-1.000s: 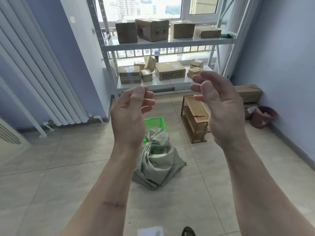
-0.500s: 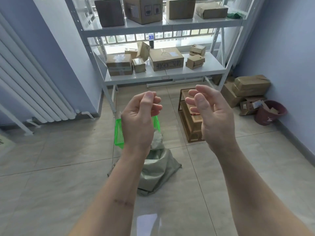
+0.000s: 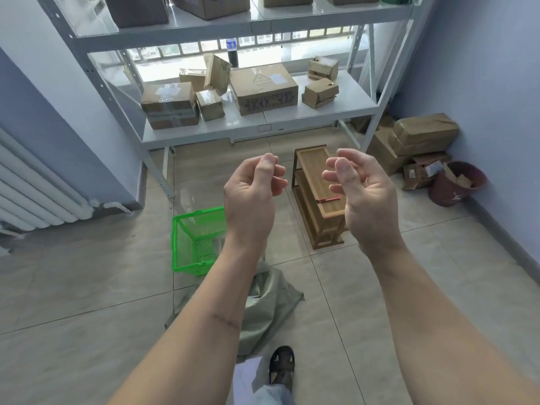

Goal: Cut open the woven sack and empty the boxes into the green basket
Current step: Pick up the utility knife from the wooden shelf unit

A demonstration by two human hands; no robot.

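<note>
Head | left hand (image 3: 251, 200), right hand (image 3: 365, 200) loosely curled, empty | sack (image 3: 268, 305) below left forearm

Place: a small storage or parcel room.
Shelving: a white metal rack (image 3: 377, 92) is loaded with taped cardboard boxes (image 3: 264, 87) on two levels.
Floor: beige tiles (image 3: 87, 287); more boxes (image 3: 423, 135) are stacked in the corner beside a dark red bucket (image 3: 455, 185).
Walls: pale blue; a white radiator (image 3: 38, 188) is fixed at the left.
</note>
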